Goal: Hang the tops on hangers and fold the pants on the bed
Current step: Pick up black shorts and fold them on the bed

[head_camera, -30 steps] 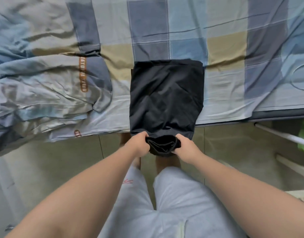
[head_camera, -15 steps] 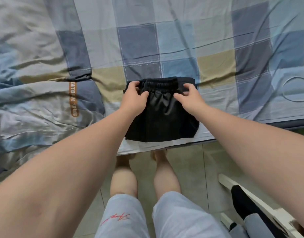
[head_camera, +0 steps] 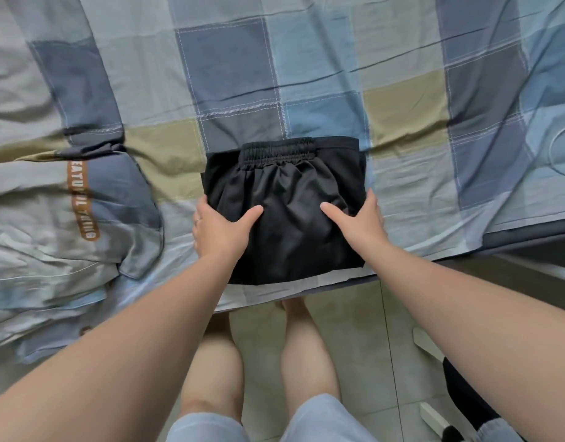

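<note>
Left hand (head_camera: 222, 231), right hand (head_camera: 359, 223) farther down pants (head_camera: 294, 186)

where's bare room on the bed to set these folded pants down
Flat checked sheet lies bare beyond the black pants and to their right. The left is crowded: a crumpled quilt bunches up there.

Folded pants (head_camera: 287, 218) on bed (head_camera: 402, 106), near edge

The bed (head_camera: 529, 239) is covered by a checked sheet (head_camera: 332, 59); folded black pants (head_camera: 294, 231) lie at its near edge, with a rumpled quilt (head_camera: 45, 218) lying to their left
</note>
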